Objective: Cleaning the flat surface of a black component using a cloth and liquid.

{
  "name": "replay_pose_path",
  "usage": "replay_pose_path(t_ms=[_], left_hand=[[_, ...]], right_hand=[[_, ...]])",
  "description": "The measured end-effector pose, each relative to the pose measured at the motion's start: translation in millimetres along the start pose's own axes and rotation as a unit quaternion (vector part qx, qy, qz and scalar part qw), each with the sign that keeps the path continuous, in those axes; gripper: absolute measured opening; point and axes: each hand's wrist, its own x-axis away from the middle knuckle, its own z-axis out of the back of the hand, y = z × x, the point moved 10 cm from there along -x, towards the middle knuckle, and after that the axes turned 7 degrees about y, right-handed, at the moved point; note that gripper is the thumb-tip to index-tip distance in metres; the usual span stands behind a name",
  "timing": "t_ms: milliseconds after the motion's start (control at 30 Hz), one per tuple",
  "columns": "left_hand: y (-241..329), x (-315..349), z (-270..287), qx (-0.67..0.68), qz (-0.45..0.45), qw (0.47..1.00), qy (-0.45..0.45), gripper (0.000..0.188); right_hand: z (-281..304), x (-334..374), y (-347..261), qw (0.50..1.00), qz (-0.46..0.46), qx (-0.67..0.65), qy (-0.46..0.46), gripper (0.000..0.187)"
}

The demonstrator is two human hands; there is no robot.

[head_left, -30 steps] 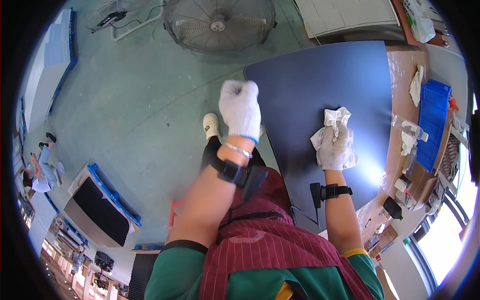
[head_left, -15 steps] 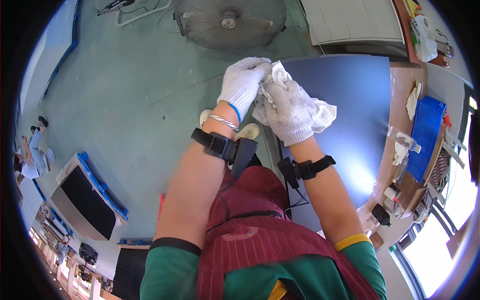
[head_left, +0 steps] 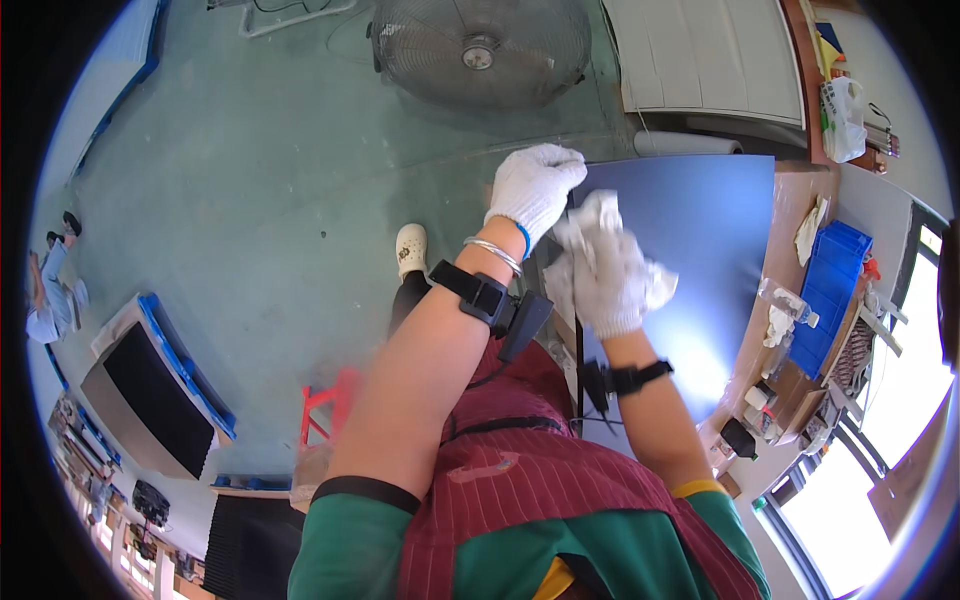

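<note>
While our left hand point(head_left: 533, 187) grips the panel point(head_left: 690, 250) edge and our right hand point(head_left: 603, 285) clutches the rag point(head_left: 600, 215) there, the upright panel could tip if we push hard.

Both hands wear white knitted cotton gloves, the weave coarse and matt; the left hand point(head_left: 533, 190) grips the edge of a dark blue panel point(head_left: 690, 230), smooth with a soft sheen, glaring pale toward its near end; under the fingers point(head_left: 600, 255) of the right hand point(head_left: 605, 285) a crumpled white cloth point(head_left: 655, 285) looks soft and dull; right of the fingers, the desk point(head_left: 790, 215) shows brown wood, and a blue bin point(head_left: 830, 285) on it looks like hard plastic; beyond the fingers, the fan point(head_left: 480, 50) has a metal wire grille.
</note>
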Motion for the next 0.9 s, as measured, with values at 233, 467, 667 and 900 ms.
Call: replay_pose_path(t_ms=[233, 467, 667, 900], left_hand=[[3, -1, -1, -0.022, -0.009, 1.000, -0.007, 0.021], [8, 3, 6, -0.119, -0.022, 0.993, -0.004, 0.028], [18, -5, -8, -0.160, -0.082, 0.984, -0.007, 0.029], [26, -4, 22, -0.152, -0.063, 0.986, 0.007, 0.030]], right_hand=[[6, -34, -13, 0.999, 0.005, -0.001, 0.034, 0.023], [1, 30, 0, 0.999, -0.049, -0.013, -0.019, 0.024], [7, -35, -10, 0.999, 0.001, -0.002, 0.041, 0.024], [-10, 7, -14, 1.000, -0.025, 0.011, -0.014, 0.033]])
